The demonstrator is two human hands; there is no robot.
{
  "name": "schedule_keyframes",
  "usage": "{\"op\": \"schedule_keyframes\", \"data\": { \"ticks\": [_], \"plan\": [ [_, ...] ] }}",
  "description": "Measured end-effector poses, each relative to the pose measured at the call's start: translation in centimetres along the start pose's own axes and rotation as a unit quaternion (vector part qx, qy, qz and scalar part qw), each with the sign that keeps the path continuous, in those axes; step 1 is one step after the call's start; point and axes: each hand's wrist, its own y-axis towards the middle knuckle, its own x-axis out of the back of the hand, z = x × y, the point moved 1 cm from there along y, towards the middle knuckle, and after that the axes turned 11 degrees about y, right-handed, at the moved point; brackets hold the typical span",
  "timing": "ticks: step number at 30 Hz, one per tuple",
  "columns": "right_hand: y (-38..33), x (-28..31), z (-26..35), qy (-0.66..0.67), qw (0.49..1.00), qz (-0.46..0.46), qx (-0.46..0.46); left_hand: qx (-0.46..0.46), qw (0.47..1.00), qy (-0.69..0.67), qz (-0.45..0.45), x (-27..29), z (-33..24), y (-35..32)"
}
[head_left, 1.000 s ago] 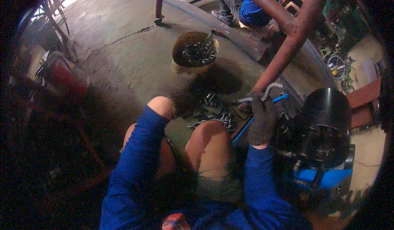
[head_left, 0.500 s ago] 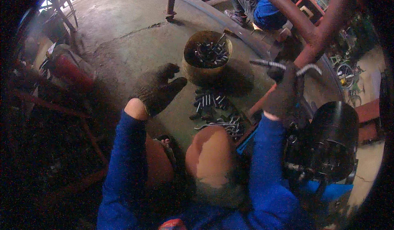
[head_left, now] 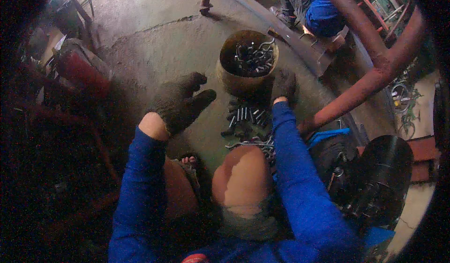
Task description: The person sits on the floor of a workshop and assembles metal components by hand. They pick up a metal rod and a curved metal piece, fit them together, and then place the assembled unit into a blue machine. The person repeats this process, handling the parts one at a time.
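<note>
My left hand, in a dark work glove, hovers over the floor left of a round metal bucket. Its thumb and fingers are apart, with nothing between them. Inside the bucket lie short metal rod pieces, and a bent one pokes up at the rim. My right hand, gloved too, is at the bucket's near right side; its fingers are dark and blurred, and I cannot see whether they hold anything. Between my hands and knee, short straight rods and bent ribbed rods lie on the floor.
A rusty red tube frame crosses on the right, with a black cylindrical machine below it. Another person in blue crouches at the far right. A red object stands at left; a metal post rises at the back.
My right hand has swung left from beside the red frame to the bucket. The bent ribbed rod it held no longer shows in it. My left hand has hardly moved.
</note>
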Motion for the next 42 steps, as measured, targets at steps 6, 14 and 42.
{"op": "schedule_keyframes", "data": {
  "ticks": [6, 14, 42],
  "plan": [
    [5.8, -2.6, 0.4, -0.149, 0.984, 0.089, 0.036, -0.005, 0.999, 0.031, 0.015, 0.4, -0.5, 1.4],
    [18.0, -9.1, -3.5, -0.193, 0.930, 0.296, 0.105, 0.006, 0.998, 0.028, 0.058, -1.0, 0.9, 5.5],
    [18.8, -9.4, 1.0, -0.186, 0.926, -0.098, 0.313, 0.037, 0.993, 0.066, 0.094, -2.0, -1.5, 7.8]
  ]
}}
